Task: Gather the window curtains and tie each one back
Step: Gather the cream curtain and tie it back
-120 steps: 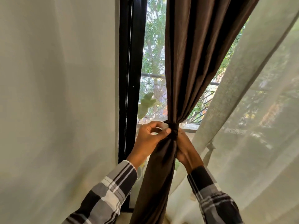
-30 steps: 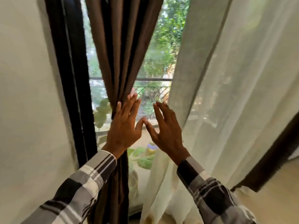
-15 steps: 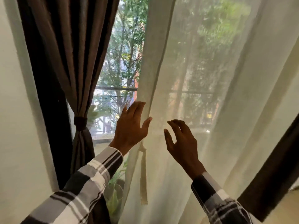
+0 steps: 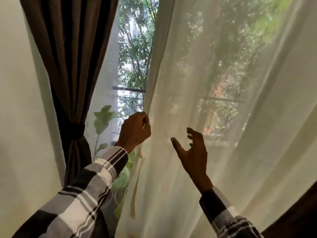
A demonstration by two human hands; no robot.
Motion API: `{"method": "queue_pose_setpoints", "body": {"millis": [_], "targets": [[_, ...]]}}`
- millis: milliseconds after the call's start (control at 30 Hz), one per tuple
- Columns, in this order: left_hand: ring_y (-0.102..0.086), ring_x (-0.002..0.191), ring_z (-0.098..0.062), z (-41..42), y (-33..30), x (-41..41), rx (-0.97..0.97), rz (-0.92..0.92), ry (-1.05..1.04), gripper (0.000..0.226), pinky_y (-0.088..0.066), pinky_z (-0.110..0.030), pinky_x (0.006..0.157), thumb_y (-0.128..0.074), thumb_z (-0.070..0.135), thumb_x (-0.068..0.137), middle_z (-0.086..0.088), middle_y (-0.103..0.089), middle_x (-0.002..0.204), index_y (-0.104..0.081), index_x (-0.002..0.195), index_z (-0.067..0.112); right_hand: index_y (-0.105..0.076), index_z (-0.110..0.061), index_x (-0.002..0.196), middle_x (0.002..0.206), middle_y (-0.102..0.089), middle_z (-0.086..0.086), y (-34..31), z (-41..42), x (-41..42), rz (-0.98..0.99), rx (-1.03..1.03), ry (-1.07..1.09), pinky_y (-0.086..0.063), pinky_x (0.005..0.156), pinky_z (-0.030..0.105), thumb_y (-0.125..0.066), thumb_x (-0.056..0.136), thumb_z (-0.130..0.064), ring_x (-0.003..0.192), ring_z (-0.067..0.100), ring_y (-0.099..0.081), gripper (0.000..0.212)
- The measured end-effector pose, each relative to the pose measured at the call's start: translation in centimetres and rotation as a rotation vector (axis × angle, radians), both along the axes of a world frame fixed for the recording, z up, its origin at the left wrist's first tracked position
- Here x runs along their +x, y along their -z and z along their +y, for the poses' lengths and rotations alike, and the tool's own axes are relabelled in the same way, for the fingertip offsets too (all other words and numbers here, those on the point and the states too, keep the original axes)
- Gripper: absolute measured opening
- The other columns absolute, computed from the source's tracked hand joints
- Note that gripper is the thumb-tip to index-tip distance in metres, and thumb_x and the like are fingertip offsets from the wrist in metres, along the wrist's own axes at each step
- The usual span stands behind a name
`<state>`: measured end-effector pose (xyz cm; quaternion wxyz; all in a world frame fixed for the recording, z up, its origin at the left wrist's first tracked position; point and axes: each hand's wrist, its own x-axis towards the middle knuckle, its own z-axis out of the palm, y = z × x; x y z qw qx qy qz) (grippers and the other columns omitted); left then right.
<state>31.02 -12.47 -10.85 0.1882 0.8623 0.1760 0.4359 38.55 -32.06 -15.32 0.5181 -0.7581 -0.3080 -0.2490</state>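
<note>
The brown curtain [image 4: 72,54] hangs at the left of the window, cinched by a dark tie-back [image 4: 75,128]. The left hand [image 4: 134,132] grips the left edge of the sheer white curtain [image 4: 214,83], fingers [image 4: 143,118] curled round the fabric. The right hand [image 4: 192,150] is spread in front of the sheer; contact cannot be determined. A cream tie strip [image 4: 135,186] hangs below the left hand.

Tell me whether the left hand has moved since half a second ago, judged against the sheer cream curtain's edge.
Yes. The left hand has closed rightward onto the sheer cream curtain's edge, now gripping it.
</note>
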Motion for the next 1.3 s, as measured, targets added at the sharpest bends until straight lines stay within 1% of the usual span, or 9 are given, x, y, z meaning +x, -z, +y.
{"method": "queue_pose_setpoints", "body": {"millis": [100, 233, 333, 467, 800, 1000, 1100, 1200, 1300], "targets": [[-0.061, 0.079, -0.011, 0.0, 1.2, -0.3, -0.049, -0.064, 0.066, 0.026, -0.053, -0.034, 0.068, -0.068, 0.040, 0.081, 0.009, -0.061, 0.089, -0.050, 0.093, 0.025, -0.030, -0.029, 0.147, 0.148, -0.036, -0.011, -0.6, 1.6, 1.7, 0.258, 0.057, -0.046, -0.046, 0.100, 0.032, -0.076, 0.067, -0.068, 0.132, 0.010, -0.043, 0.100], [-0.059, 0.086, -0.021, 0.8, 1.5, 1.9, -0.106, -0.078, -0.067, 0.061, -0.051, -0.035, 0.070, -0.073, 0.050, 0.076, 0.000, -0.055, 0.111, -0.039, 0.116, 0.020, -0.018, -0.029, 0.152, 0.155, -0.026, -0.008, -1.2, 5.0, 3.7, 0.330, 0.025, -0.010, -0.038, 0.106, 0.030, -0.075, 0.060, -0.076, 0.141, 0.013, -0.033, 0.118], [-0.066, 0.088, -0.023, 1.4, 1.5, 3.6, -0.128, -0.029, -0.026, 0.036, -0.054, -0.035, 0.074, -0.066, 0.038, 0.085, 0.000, -0.065, 0.103, -0.049, 0.110, 0.021, -0.040, -0.019, 0.143, 0.142, -0.049, -0.001, -1.0, 6.6, 4.5, 0.310, -0.043, 0.082, -0.044, 0.094, 0.024, -0.075, 0.072, -0.063, 0.125, 0.017, -0.051, 0.090], [-0.066, 0.088, -0.028, 0.9, 2.7, 4.1, -0.022, -0.108, 0.037, 0.019, -0.055, -0.041, 0.075, -0.056, 0.026, 0.092, -0.005, -0.069, 0.100, -0.058, 0.108, 0.016, -0.070, -0.011, 0.091, 0.081, -0.071, 0.001, -0.1, 6.6, 5.0, 0.232, 0.075, 0.041, -0.042, 0.056, 0.017, -0.071, 0.086, -0.031, 0.072, 0.019, -0.067, 0.020], [-0.067, 0.064, -0.032, -2.4, 7.6, 3.7, 0.112, -0.171, 0.074, 0.049, -0.056, -0.036, 0.053, -0.056, 0.021, 0.092, -0.015, -0.073, 0.096, -0.047, 0.140, 0.018, -0.033, -0.035, 0.054, 0.043, -0.033, -0.011, 2.8, 4.0, 5.0, 0.039, 0.085, 0.007, -0.029, 0.044, 0.010, -0.071, 0.089, -0.020, 0.045, 0.001, -0.045, 0.054], [-0.065, 0.062, -0.029, -6.0, 9.4, 2.9, 0.074, -0.163, 0.025, 0.074, -0.056, -0.039, 0.053, -0.053, 0.020, 0.095, -0.013, -0.071, 0.102, -0.007, 0.150, 0.041, -0.036, -0.033, 0.054, 0.042, -0.033, -0.013, 4.1, 2.0, 5.3, 0.046, 0.076, -0.106, -0.028, 0.044, 0.007, -0.070, 0.090, -0.020, 0.043, 0.000, -0.046, 0.051], [-0.070, 0.078, -0.026, -7.4, 10.3, 3.3, 0.132, -0.143, -0.039, 0.065, -0.059, -0.038, 0.059, -0.054, 0.008, 0.094, -0.007, -0.061, 0.132, -0.030, 0.148, 0.036, -0.039, -0.025, 0.053, 0.044, -0.034, -0.010, 4.7, 0.7, 5.9, 0.057, 0.062, -0.128, -0.026, 0.044, 0.011, -0.069, 0.091, -0.024, 0.041, 0.006, -0.040, 0.048], [-0.072, 0.087, -0.027, -9.3, 12.1, 3.6, 0.159, -0.116, -0.059, 0.033, -0.061, -0.035, 0.073, -0.053, 0.008, 0.088, -0.013, -0.062, 0.129, -0.068, 0.117, 0.015, -0.043, -0.021, 0.054, 0.045, -0.039, -0.009, 6.0, -0.8, 6.2, 0.060, 0.041, -0.125, -0.025, 0.044, 0.012, -0.065, 0.092, -0.030, 0.041, 0.005, -0.035, 0.045], [-0.072, 0.091, -0.023, -11.9, 13.4, 3.2, 0.157, -0.046, -0.019, 0.036, -0.056, -0.028, 0.081, -0.064, 0.004, 0.079, -0.013, -0.066, 0.122, -0.071, 0.113, 0.012, -0.043, -0.024, 0.055, 0.044, -0.036, -0.012, 7.5, -1.8, 5.5, 0.054, 0.030, -0.123, -0.025, 0.046, 0.009, -0.067, 0.092, -0.026, 0.040, 0.003, -0.036, 0.044]]}}
